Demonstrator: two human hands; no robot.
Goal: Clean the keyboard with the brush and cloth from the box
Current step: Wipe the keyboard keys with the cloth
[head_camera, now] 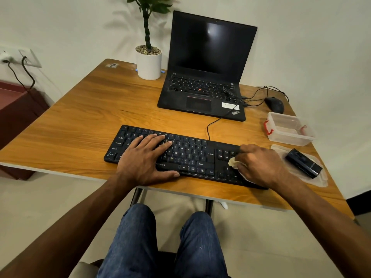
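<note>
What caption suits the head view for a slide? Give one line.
Left hand steadies the black keyboard while the right hand wipes its right end with a pale cloth.

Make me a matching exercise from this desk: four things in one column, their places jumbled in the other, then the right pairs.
Things:
1. cloth
2. left hand
3. brush
4. box

Places:
A. flat on the keyboard's letter keys
B. on the clear lid, right of the keyboard
C. under the right hand, on the keyboard's right end
D. open, near the mouse

Pairs: 1-C, 2-A, 3-B, 4-D
</note>
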